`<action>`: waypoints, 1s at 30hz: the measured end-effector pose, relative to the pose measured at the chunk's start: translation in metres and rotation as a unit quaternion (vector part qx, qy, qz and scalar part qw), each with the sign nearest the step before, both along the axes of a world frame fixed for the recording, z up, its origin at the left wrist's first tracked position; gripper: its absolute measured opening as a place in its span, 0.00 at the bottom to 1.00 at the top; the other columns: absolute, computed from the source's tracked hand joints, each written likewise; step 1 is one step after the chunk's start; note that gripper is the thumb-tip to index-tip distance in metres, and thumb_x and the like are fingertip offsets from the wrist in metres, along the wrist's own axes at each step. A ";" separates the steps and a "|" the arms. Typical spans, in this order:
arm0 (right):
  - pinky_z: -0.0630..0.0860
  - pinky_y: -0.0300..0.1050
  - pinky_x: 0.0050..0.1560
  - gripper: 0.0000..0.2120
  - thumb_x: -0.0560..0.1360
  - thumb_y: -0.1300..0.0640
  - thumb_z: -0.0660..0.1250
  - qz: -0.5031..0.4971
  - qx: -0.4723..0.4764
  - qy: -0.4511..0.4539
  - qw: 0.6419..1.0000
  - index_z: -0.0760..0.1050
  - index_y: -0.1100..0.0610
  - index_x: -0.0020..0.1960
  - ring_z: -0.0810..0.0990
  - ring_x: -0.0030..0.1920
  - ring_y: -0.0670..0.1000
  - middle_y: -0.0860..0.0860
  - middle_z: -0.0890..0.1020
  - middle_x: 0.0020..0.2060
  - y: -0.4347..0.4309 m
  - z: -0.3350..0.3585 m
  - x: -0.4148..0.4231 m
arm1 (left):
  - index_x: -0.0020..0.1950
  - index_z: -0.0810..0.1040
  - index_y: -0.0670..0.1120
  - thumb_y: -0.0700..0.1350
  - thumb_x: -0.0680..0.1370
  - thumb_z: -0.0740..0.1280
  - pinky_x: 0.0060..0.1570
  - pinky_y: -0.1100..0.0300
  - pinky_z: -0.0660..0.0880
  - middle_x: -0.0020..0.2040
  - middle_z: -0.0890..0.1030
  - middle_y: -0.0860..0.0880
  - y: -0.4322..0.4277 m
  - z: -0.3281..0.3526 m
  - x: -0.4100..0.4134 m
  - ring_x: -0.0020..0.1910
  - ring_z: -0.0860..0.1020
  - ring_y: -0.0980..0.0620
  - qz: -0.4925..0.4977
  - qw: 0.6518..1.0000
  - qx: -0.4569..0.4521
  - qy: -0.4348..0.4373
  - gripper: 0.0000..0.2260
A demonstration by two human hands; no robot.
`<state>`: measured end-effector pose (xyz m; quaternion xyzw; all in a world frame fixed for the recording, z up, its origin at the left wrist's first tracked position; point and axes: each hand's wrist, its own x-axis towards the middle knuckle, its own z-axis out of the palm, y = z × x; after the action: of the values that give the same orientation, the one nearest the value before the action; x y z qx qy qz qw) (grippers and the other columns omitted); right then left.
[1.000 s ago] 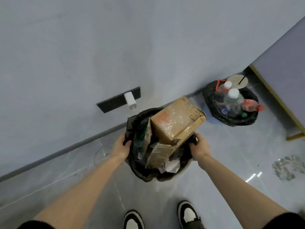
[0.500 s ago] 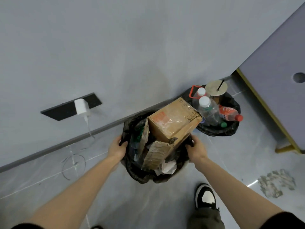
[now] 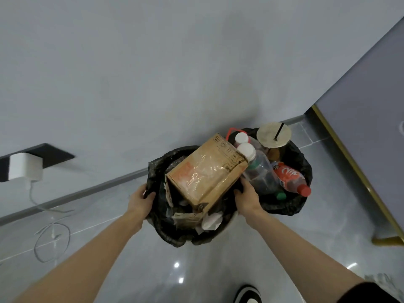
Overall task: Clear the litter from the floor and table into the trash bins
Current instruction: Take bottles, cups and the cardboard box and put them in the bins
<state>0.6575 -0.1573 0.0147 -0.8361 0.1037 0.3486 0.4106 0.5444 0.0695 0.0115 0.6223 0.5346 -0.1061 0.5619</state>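
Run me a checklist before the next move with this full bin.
1. Grip of left hand on the near bin rim: ok.
2. Grip of right hand on the opposite rim: ok.
3. Cardboard box contained: not ok, it juts above the rim, tilted.
4. Clearance from far bin: cannot tell; the box overlaps its clear bottle in view.
5. Floor cable apart from the bin: ok, off to the left.

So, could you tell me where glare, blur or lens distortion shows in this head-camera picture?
Head view: bright light spots glare off the glossy grey tiled floor; the tape-covered brown cardboard box glints; wide-angle stretch swells the bare forearms toward the lower corners; the black-and-white shoe at the bottom edge looks soft; the left hand and right hand gripping the black-bagged trash bin are sharp.
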 end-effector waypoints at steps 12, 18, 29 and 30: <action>0.64 0.46 0.68 0.22 0.81 0.64 0.54 -0.029 -0.024 -0.067 0.997 0.62 0.57 0.75 0.67 0.70 0.58 0.55 0.70 0.71 -0.046 -0.021 0.073 | 0.67 0.71 0.50 0.41 0.82 0.58 0.44 0.52 0.78 0.55 0.79 0.45 -0.052 -0.012 0.073 0.48 0.79 0.44 -0.004 0.998 -0.047 -0.031 0.14; 0.64 0.47 0.69 0.23 0.82 0.65 0.53 -0.041 -0.040 -0.099 0.993 0.61 0.56 0.76 0.67 0.71 0.58 0.56 0.69 0.71 -0.081 -0.024 0.109 | 0.68 0.70 0.50 0.41 0.82 0.57 0.48 0.50 0.78 0.59 0.80 0.44 -0.089 -0.015 0.114 0.52 0.79 0.44 -0.011 0.996 -0.068 -0.048 0.15; 0.63 0.49 0.72 0.27 0.79 0.67 0.52 -0.046 -0.031 -0.108 0.993 0.57 0.54 0.77 0.65 0.72 0.57 0.54 0.67 0.73 -0.133 -0.018 0.154 | 0.72 0.67 0.50 0.40 0.82 0.56 0.55 0.46 0.77 0.63 0.77 0.43 -0.145 -0.013 0.166 0.57 0.78 0.43 -0.004 0.994 -0.091 -0.063 0.18; 0.63 0.49 0.72 0.27 0.79 0.67 0.53 -0.046 -0.030 -0.098 0.994 0.57 0.54 0.77 0.65 0.72 0.56 0.54 0.66 0.73 -0.137 -0.016 0.155 | 0.72 0.66 0.50 0.39 0.82 0.56 0.56 0.46 0.77 0.63 0.77 0.44 -0.147 -0.011 0.167 0.57 0.78 0.43 0.004 0.994 -0.093 -0.062 0.18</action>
<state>0.8122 -0.2947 -0.0009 -0.8726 0.1120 0.2426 0.4089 0.7113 -0.0780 0.0002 0.5705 0.4894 -0.1141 0.6496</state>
